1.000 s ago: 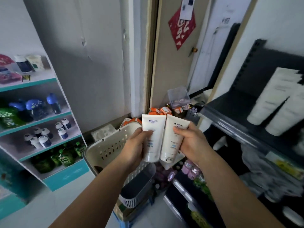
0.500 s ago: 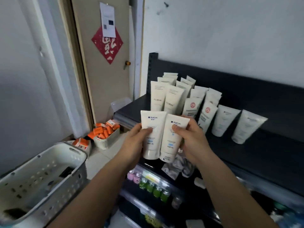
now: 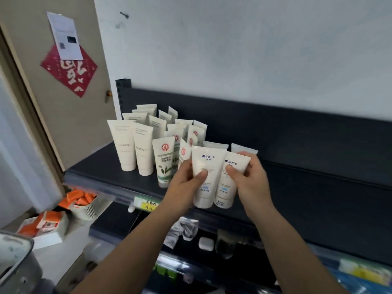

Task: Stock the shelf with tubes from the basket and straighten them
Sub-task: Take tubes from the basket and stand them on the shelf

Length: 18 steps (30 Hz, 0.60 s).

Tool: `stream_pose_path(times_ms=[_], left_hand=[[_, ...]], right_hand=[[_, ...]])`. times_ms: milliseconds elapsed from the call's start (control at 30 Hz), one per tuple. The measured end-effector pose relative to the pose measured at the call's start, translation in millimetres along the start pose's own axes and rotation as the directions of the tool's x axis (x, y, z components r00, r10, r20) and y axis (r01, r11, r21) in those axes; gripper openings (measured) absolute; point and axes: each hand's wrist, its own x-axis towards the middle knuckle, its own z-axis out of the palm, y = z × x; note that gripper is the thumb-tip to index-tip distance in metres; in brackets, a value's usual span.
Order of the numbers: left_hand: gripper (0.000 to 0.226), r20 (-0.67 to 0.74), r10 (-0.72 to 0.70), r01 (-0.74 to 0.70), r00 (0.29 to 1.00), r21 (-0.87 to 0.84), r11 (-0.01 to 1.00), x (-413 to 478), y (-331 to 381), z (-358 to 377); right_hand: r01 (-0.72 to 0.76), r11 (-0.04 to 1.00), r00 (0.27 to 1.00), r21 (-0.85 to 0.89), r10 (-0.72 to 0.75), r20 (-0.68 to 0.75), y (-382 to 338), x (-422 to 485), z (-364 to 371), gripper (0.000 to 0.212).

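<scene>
Head: left hand (image 3: pixel 186 180) grips left tube (image 3: pixel 209 187); right hand (image 3: pixel 251 179), right tube (image 3: pixel 226 188).

A red paper ornament (image 3: pixel 69 71) is fixed to a beige door (image 3: pixel 84 124), up and left of the fingers (image 3: pixel 255 166), its top overlapped by a white slip (image 3: pixel 64 36). Orange packets (image 3: pixel 80 197) are heaped in a small white tub (image 3: pixel 84 211), down and left of them.

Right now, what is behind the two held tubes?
Only the tops of two more white tubes show, on the shelf. Their bodies and labels are covered by the held tubes.
</scene>
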Motion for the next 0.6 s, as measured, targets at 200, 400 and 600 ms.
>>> stream_pose_path(times_ms=[200,400,600], left_hand=[[0.027,-0.006,0.091,-0.077,0.996,0.478,0.875,19,-41,15],[0.025,-0.04,0.137,-0.08,0.99,0.639,0.765,29,-45,18],[0.023,-0.087,0.14,-0.053,0.986,0.637,0.769,31,-48,24]], right_hand=[[0.009,0.987,0.998,-0.16,-0.019,-0.059,38,10,-28,0.027],[0.085,0.968,0.995,-0.234,-0.094,-0.028,56,16,-31,0.026],[0.116,0.953,0.99,-0.281,-0.133,-0.042,65,20,-28,0.03]])
